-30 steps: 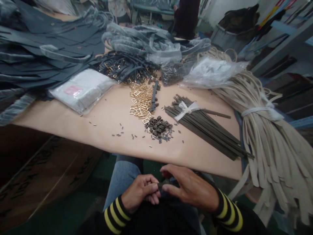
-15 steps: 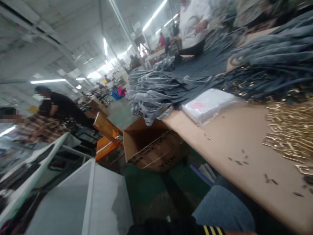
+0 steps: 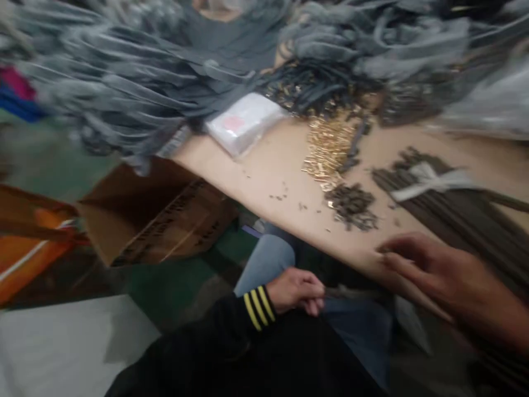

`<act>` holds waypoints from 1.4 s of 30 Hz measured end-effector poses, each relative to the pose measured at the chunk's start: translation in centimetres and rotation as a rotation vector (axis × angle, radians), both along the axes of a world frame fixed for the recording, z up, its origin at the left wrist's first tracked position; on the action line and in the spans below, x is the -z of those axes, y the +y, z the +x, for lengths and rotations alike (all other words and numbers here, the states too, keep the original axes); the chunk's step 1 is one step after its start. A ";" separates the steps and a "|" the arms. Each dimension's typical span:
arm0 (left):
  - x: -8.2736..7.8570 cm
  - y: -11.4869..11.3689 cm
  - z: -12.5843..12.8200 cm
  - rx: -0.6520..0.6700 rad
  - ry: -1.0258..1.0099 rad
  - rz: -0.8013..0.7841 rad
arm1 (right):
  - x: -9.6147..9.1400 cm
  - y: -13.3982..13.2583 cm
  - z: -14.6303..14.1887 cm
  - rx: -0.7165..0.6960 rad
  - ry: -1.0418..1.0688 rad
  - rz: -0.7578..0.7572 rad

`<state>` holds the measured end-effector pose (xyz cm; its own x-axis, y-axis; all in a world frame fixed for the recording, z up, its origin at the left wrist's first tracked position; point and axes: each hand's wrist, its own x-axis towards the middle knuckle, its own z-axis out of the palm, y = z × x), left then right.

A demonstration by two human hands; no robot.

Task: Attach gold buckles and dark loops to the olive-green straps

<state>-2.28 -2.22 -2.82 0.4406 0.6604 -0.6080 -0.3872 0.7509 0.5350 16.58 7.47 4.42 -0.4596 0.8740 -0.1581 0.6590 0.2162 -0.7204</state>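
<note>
Left hand (image 3: 294, 290), lower centre: fingers curled, contents indiscernible. Right hand (image 3: 444, 278), lower right: thumb and forefinger close together, any hold blurred, near small dark pieces (image 3: 351, 204).

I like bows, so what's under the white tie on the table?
A bundle of dark strips runs under the white tie, showing on both sides of it. The part right beneath is covered, so I can't see it.

We are in a workshop: grey straps (image 3: 124, 82), gold buckles (image 3: 328, 146) and bundled dark strips (image 3: 446, 215) crowd our worktable (image 3: 273, 154).
</note>
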 end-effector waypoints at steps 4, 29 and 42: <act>0.0 0.7 0.1 0.045 0.023 -0.007 | -1.0 -4.0 1.2 -0.010 0.076 -0.309; -1.3 0.2 1.5 0.188 0.254 0.279 | 2.0 -9.3 0.3 0.240 0.139 -0.432; -1.9 0.1 1.5 0.334 0.419 0.454 | 1.9 -9.1 0.1 0.191 0.130 -0.508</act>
